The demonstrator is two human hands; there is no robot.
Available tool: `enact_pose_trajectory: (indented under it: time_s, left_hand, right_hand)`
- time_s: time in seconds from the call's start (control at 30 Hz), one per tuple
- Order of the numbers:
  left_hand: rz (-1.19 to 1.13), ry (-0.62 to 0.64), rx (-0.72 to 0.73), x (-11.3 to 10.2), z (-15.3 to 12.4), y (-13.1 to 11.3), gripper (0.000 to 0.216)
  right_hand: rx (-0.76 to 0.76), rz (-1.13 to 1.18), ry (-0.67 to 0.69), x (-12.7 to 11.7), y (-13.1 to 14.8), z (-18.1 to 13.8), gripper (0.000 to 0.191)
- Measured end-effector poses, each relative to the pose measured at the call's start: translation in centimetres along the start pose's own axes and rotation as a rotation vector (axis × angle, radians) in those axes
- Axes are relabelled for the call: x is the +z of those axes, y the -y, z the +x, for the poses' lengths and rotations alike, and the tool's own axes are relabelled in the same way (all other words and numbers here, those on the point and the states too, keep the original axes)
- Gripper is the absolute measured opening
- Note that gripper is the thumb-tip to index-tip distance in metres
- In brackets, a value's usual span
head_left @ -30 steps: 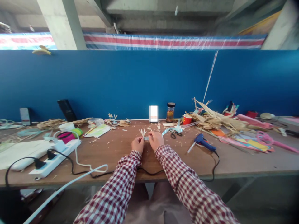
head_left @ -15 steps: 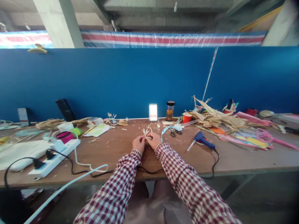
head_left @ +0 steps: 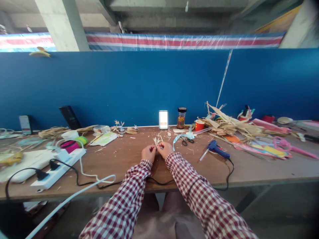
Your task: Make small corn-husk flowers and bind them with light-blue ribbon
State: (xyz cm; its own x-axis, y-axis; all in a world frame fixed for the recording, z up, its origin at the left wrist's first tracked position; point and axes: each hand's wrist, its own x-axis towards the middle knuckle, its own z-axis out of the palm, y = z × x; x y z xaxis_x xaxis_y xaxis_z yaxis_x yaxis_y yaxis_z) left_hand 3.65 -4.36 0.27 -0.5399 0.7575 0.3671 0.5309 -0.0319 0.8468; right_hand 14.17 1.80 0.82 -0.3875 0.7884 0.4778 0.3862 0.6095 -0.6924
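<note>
With my left hand (head_left: 149, 153) and right hand (head_left: 164, 150) I pinch the base of 1 pale, splayed tuft (head_left: 157, 141) above the bench (head_left: 119, 166). Farther off stand 1 dark-lidded jar (head_left: 181, 120) and 1 red cup (head_left: 199, 126), near 1 pair of dark scissors (head_left: 188, 141); 1 blue glue gun (head_left: 217, 150) lies to my right.

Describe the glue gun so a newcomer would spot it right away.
On the brown table, look right of the right hand, past the light-blue ribbon. There lies the glue gun, dark blue, trailing a black cord, unlike the pink scissors farther right.
</note>
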Motion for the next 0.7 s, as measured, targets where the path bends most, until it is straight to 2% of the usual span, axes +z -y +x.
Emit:
enact_pose_trajectory:
  time_s: [0.7]
  left_hand:
    - [-0.111, 0.102, -0.007, -0.28, -0.27, -0.83, 0.024]
  right_hand:
    - [0.064, 0.095, -0.012, -0.14, -0.41, 0.10, 0.019]
